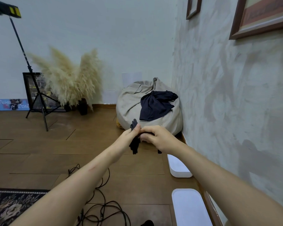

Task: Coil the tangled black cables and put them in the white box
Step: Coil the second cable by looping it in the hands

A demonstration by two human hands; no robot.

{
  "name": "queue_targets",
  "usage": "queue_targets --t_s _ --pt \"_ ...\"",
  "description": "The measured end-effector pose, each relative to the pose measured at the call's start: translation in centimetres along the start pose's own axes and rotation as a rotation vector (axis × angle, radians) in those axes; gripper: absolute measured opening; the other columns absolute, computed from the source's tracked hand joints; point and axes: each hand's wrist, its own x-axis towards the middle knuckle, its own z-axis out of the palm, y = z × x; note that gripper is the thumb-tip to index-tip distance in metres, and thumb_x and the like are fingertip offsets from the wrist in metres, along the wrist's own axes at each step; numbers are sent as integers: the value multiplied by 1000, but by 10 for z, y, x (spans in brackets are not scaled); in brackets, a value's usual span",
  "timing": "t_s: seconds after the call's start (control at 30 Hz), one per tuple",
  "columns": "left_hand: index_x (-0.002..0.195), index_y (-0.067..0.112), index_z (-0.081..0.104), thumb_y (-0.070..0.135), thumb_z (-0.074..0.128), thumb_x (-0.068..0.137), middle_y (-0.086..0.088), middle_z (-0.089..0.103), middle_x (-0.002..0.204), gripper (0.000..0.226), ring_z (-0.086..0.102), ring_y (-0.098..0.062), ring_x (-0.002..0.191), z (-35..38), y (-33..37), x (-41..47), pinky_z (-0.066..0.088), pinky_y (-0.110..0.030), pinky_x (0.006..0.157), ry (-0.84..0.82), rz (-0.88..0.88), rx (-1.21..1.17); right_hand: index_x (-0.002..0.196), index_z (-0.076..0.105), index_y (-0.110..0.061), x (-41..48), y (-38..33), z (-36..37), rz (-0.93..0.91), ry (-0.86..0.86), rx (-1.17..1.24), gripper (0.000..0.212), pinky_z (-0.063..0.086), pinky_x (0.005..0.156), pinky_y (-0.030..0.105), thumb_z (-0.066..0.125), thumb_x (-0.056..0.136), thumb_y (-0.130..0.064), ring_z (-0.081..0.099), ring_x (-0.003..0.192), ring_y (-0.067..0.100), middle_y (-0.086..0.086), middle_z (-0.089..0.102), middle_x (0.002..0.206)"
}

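Observation:
Both my arms are stretched out in front of me. My left hand [129,134] grips a bundle of coiled black cable [134,145], whose loops stick out above and below the fist. My right hand [157,137] is closed on the same bundle from the right, its fingers hiding the middle part. More tangled black cables [103,207] lie loose on the wooden floor under my left forearm. A white box [178,167] sits on the floor by the right wall, partly behind my right arm. A second white piece, box or lid [189,207], lies nearer to me.
A beige beanbag [134,101] with a dark cloth [155,106] on it fills the far corner. A black tripod stand [38,98], pampas grass in dark vases [72,79] and a framed picture stand along the back wall. A patterned rug [11,206] lies bottom left.

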Motion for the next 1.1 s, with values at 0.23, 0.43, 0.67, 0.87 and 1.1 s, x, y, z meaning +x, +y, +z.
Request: queue_targets --t_s 0.23,0.43,0.67,0.87,1.1 --pt "126 15 66 34 74 90 3 74 119 41 67 -14 117 -8 4 -6 48 -33 101 -142 49 23 107 76 -24 -2 -1 -1 -27 65 -37 22 51 93 35 57 100 -15 65 101 5 -10 74 106" --pt "124 17 68 29 78 87 2 74 119 40 67 -14 115 -16 2 -5 47 -33 102 -163 24 51 102 80 -32 3 1 2 -64 102 -146 22 49 82 24 63 94 -20 63 92 5 -10 75 96" --pt "117 13 66 17 72 93 14 67 90 25 60 -4 86 -16 1 -8 45 -26 86 -172 -9 143 111 61 -28 1 0 -1 47 43 -131 21 52 92 38 70 93 -23 65 99 12 -9 74 101" --pt "98 27 60 14 63 99 25 62 72 14 56 3 72 -10 1 -11 43 -22 76 -153 2 206 139 55 -34 -6 11 -19 105 -18 -214 43 48 93 29 67 98 -26 64 108 9 -6 75 113" --pt "94 27 58 13 63 99 23 57 74 16 52 3 71 8 4 -18 43 -16 71 -265 26 281 156 24 -54 -4 15 -21 95 -151 -279 79 40 75 16 64 99 -17 58 82 -5 -20 65 86"
